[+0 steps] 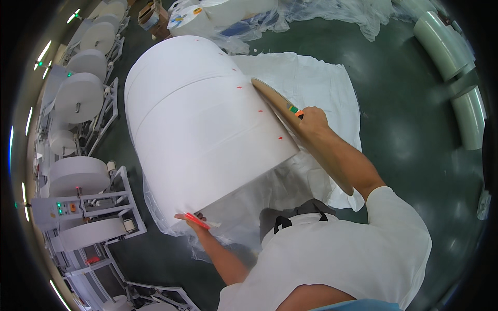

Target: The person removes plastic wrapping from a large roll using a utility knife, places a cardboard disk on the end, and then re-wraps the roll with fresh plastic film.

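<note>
Grip | left hand (194, 224): folded around red tool (198, 221) | right hand (314, 120): clenched on rim of brown disc (273, 98)

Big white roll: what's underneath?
A white sheet shows past its right side, and clear plastic film by its near edge. What lies directly under the big white roll is hidden.

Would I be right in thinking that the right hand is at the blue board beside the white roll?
Not quite: the head view shows that the board is brown, not blue; the right hand is at it, beside the white roll.
</note>
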`<state>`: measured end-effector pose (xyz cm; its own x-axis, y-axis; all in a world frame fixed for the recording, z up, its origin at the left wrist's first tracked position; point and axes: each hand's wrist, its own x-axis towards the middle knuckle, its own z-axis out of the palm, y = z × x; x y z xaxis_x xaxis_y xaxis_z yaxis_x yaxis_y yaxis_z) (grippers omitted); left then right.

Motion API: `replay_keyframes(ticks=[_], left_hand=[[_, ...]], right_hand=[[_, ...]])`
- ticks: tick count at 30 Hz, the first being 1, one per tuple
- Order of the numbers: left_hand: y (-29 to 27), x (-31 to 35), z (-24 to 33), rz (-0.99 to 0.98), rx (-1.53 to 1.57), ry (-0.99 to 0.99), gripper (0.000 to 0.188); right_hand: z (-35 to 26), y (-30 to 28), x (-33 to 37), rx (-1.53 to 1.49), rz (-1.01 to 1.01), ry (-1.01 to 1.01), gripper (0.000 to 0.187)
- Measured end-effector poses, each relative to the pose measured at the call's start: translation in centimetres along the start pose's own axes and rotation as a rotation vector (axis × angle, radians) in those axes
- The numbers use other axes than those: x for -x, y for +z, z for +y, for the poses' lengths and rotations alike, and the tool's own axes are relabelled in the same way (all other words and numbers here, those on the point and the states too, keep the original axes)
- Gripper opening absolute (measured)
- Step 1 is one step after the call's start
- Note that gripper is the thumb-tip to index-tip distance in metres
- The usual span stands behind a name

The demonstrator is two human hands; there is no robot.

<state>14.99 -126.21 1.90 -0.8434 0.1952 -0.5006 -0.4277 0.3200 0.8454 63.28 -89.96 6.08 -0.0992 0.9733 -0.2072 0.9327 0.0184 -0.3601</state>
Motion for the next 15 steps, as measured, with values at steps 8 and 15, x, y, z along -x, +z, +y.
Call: replay_keyframes(ticks=[8, 15], left_hand=[[-3.1, -2.2, -1.1, 0.001, 0.155, -0.120, 0.122], [0.2, 0.4, -8.2, 0.073, 0.005, -0.104, 0.108]], right_hand=[[9.7, -9.1, -8.3, -0.074, 0.166, 0.035, 0.039], [18.6, -28.6, -14.8, 0.129, 0.351, 0.057, 0.025]])
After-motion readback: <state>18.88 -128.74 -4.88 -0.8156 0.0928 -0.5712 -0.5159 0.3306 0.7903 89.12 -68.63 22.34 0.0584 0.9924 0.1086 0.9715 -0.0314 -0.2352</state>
